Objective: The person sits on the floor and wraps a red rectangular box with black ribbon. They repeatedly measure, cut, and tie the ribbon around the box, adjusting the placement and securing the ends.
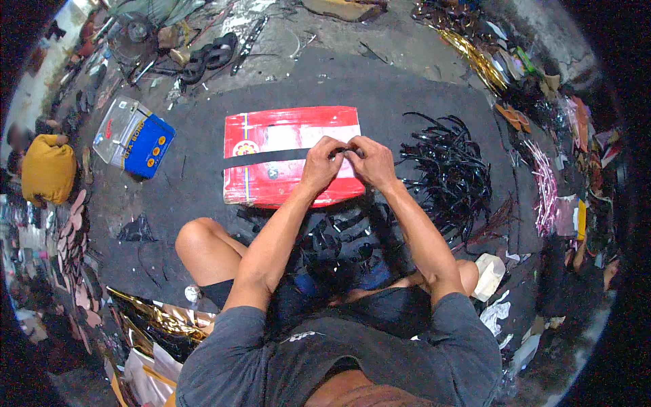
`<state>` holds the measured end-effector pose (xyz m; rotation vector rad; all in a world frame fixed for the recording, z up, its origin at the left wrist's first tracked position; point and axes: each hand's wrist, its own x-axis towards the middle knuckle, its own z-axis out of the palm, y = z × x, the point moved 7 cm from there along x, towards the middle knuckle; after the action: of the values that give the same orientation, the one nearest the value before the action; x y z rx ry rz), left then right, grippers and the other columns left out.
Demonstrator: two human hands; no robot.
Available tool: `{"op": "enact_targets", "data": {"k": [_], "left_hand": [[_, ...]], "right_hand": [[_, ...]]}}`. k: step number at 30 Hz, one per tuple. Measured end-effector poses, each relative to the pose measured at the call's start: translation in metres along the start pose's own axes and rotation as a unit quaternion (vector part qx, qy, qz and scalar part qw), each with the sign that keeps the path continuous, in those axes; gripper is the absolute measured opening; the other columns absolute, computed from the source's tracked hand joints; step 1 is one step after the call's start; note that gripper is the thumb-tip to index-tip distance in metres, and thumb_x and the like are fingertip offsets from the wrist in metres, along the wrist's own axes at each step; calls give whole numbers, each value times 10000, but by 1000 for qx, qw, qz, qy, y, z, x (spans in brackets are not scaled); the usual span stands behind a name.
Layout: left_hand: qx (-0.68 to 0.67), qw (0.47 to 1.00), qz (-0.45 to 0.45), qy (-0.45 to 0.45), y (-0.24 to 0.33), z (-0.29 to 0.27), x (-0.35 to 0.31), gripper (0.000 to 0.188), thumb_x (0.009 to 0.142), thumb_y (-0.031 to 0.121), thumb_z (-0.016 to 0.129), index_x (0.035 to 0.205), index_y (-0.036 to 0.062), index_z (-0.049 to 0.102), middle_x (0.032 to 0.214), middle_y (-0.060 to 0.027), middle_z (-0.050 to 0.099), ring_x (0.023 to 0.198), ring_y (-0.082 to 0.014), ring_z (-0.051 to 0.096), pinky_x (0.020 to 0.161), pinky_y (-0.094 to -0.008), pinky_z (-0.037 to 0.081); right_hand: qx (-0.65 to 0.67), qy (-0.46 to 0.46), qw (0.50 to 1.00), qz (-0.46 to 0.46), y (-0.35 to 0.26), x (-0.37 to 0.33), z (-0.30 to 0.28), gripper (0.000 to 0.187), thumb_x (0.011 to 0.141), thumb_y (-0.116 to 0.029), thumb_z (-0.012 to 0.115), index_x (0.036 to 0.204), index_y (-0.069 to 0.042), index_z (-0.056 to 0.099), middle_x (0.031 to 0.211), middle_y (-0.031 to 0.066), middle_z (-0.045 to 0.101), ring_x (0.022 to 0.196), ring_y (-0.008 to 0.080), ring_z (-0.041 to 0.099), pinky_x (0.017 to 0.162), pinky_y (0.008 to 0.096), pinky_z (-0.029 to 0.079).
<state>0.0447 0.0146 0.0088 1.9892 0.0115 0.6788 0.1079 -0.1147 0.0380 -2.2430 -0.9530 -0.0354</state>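
Note:
A red box (298, 125) with a whitish, glossy top lies in front of my crossed legs. Across it runs a flat black strip (264, 157), from the left edge to my fingers. My left hand (322, 165) pinches the strip near the right half of the box. Close beside it, my right hand (371, 161) also has its fingertips pressed on the strip's end. Fingers partly hide what is between them, so the exact fold cannot be made out. Right of the box is a heap of glossy black strips (451, 173). More black pieces (332, 241) lie between the box and my lap.
A clear and blue plastic container (146, 146) stands at left, with a mustard-yellow bundle (47, 169) beyond it. Orange-brown sandals (513, 118) and pink strips (544, 190) lie at right. Black looped footwear pieces (210, 55) and gold sheeting (475, 61) are farther off.

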Motion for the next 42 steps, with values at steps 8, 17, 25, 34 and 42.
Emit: {"op": "enact_targets", "data": {"k": [8,17,25,34,42], "left_hand": [[44,998,2,-34,-2,6,5,211,831,85,738,1039,45,736,949,-131,664,893,-280,675,787,-372,547],[55,998,29,-31,-7,9,6,205,839,96,737,1042,66,745,939,-125,656,868,-287,663,778,-378,545],[31,999,32,-26,-12,7,-2,163,822,95,762,969,27,736,954,-115,671,872,-258,681,772,-349,556],[0,1000,-13,-28,-14,6,7,147,796,77,780,928,27,740,927,-102,680,853,-231,686,755,-330,556],[5,1000,-25,-4,-16,4,8,116,790,83,782,894,41,750,896,-94,698,840,-219,688,743,-331,548]], "right_hand": [[-68,16,995,-72,3,2,-12,194,854,-232,728,1010,-117,710,926,74,630,795,298,676,687,411,547],[-130,-21,976,-172,-5,7,-18,197,885,-240,709,1041,-119,715,914,62,610,761,266,671,647,379,552],[-125,-59,970,-200,2,1,-16,220,886,-251,714,1058,-115,721,904,70,609,783,260,669,651,381,551],[-27,-20,993,-111,18,4,-17,205,847,-262,755,1009,-136,763,953,76,619,788,274,672,680,390,561],[45,20,998,-47,20,-2,-14,178,843,-230,765,987,-126,774,925,79,626,760,243,660,677,370,545]]}}
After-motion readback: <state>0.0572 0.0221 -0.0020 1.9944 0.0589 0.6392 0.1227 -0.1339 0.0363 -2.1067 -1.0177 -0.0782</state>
